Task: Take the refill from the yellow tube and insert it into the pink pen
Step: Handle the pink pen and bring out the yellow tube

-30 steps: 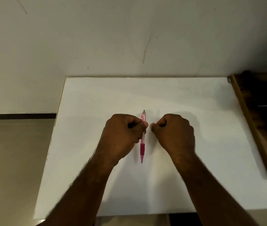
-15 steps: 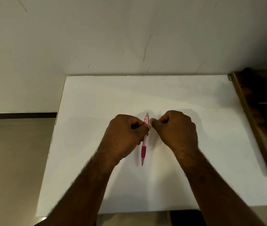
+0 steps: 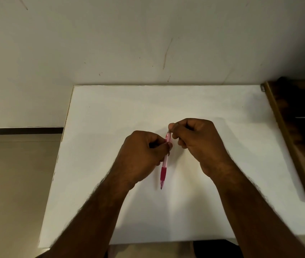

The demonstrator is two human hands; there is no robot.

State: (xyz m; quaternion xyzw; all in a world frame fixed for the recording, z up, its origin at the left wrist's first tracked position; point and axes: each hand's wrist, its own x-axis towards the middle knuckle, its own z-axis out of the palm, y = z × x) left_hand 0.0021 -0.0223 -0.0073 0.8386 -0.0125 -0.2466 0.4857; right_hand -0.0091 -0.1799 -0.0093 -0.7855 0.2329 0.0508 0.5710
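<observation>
White and bare-topped, the desk fills the middle of the view, its near edge cut by two forearms reaching in from below. Just past them, over the middle of the desk, the left hand has its fingers curled round the clear upper barrel of the pink pen, which stands nearly lengthwise, tip pointing back toward the person and the darker pink grip section showing below the hand. The right hand sits just beside it, a little farther out, its thumb and forefinger pinching the pen's top end; whether it grips the cap or something smaller there, I cannot tell. The two hands nearly touch around the pen. Along the right side of the desk runs a dark wooden piece of furniture with a metal fitting on it, too shadowed to make out. To the left, beige floor shows beside the desk, edged by a dark skirting strip. Behind the desk rises an off-white wall, marked with a few thin brown scuffs and streaks.
</observation>
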